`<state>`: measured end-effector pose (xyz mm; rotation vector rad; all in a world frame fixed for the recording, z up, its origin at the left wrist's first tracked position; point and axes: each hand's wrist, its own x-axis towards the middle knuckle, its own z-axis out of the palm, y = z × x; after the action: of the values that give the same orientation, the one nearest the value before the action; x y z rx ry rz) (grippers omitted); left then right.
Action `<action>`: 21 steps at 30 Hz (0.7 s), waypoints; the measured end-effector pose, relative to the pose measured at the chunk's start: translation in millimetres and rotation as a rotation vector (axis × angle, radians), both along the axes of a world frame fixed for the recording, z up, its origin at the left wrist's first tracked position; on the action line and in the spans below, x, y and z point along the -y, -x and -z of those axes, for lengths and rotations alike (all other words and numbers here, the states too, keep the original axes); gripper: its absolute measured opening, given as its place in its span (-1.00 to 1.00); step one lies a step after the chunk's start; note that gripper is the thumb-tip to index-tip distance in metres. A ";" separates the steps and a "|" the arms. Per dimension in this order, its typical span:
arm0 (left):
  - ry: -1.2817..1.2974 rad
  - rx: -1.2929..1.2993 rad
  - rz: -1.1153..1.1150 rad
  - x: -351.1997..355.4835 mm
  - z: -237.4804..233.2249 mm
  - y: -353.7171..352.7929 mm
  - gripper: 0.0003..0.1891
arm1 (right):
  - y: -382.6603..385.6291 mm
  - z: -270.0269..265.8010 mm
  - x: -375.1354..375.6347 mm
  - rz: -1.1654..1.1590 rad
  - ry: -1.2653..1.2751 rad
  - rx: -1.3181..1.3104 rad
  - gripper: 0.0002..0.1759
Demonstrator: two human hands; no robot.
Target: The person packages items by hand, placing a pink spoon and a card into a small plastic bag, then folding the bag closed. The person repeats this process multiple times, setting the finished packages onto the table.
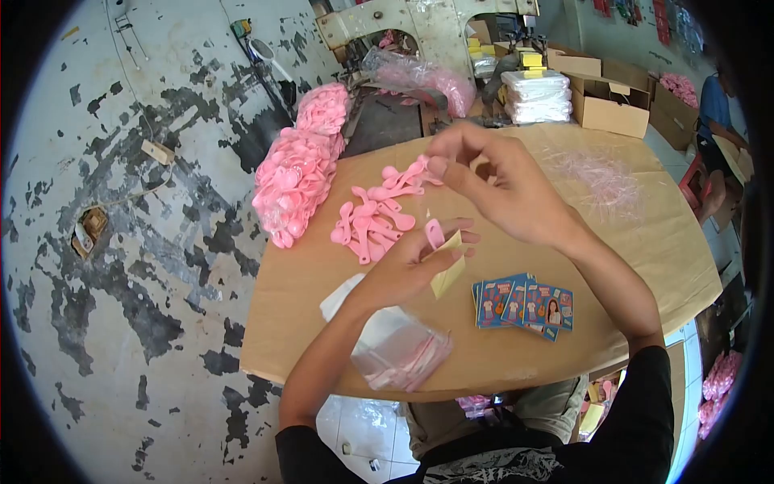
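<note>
My left hand point(427, 256) is closed on a folded yellow card point(447, 266) and a pink spoon point(434, 234), whose end sticks up between thumb and fingers. Higher up, my right hand point(504, 181) has thumb and index finger curled together; what is between them, if anything, I cannot make out. Its fingertips overlap the edge of a loose pile of pink spoons point(372, 226) on the table. Beneath my left forearm lie clear plastic bags point(395, 343) with pink edges. Blue printed cards point(524, 305) are fanned out right of them.
The table point(516, 373) is covered in brown paper. Bulging clear bags of pink spoons point(297, 181) stand at its left edge. Thin pink strands point(601, 184) lie at the right. Behind are a stack of plastic packs point(536, 97), cardboard boxes point(609, 109) and a metal machine point(411, 28). Another person point(716, 105) is far right.
</note>
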<state>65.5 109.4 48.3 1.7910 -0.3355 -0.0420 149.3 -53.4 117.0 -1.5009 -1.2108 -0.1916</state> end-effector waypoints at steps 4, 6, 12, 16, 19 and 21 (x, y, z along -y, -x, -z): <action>0.095 -0.061 0.213 -9.7 11.3 -9.9 -0.49 | -32.6 25.2 -1.8 -0.119 0.214 0.025 -0.74; 0.122 -0.070 0.127 -11.7 13.2 -5.3 -0.50 | -41.1 35.4 -5.9 -0.203 0.261 -0.188 -0.74; 0.322 -0.033 -0.305 -24.0 26.5 -9.4 -0.62 | -45.8 45.7 -11.8 -0.072 0.425 -0.119 -0.73; 0.221 -0.040 -0.369 -17.5 20.8 -6.1 -0.64 | -48.5 57.2 -20.9 0.220 0.077 0.622 -0.70; 0.258 -0.039 -0.325 -8.6 14.8 -1.6 -0.67 | -39.0 51.8 -15.6 0.133 0.224 0.635 -0.67; 0.170 0.014 -0.328 -8.3 23.9 -3.3 -0.69 | -37.2 55.8 -17.2 0.154 0.217 0.697 -0.68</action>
<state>68.8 117.7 24.4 1.6576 -0.0500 0.2252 186.5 -36.2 61.2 -1.7864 -1.6992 -0.7548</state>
